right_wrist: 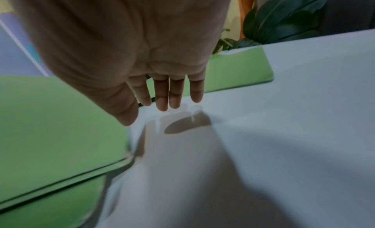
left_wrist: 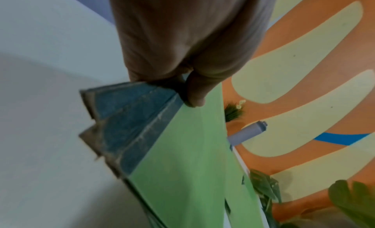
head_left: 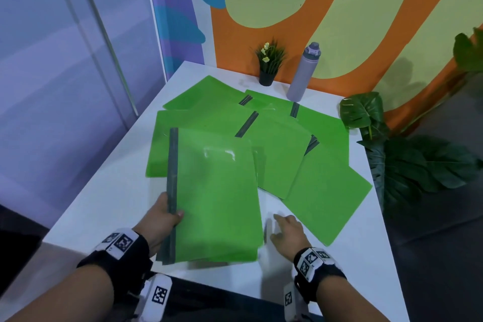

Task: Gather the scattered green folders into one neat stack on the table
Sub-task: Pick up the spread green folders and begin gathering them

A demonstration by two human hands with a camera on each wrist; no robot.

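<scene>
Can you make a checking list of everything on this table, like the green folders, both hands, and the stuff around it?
Surface: glossy white table, bare near the front edge.
Job's things: small bundle of green plastic folders with grey spines held up at its spine; scattered green folders overlapping across the middle.
Clutter: small potted plant with yellow flowers; lilac water bottle, upright at the back.
Hands: left hand grips the bundle's spine; right hand with straight fingers over the table, holding nothing.
Cables: nothing seen.
Surroundings: orange and yellow painted wall; big dark leafy plant beside the table.
</scene>
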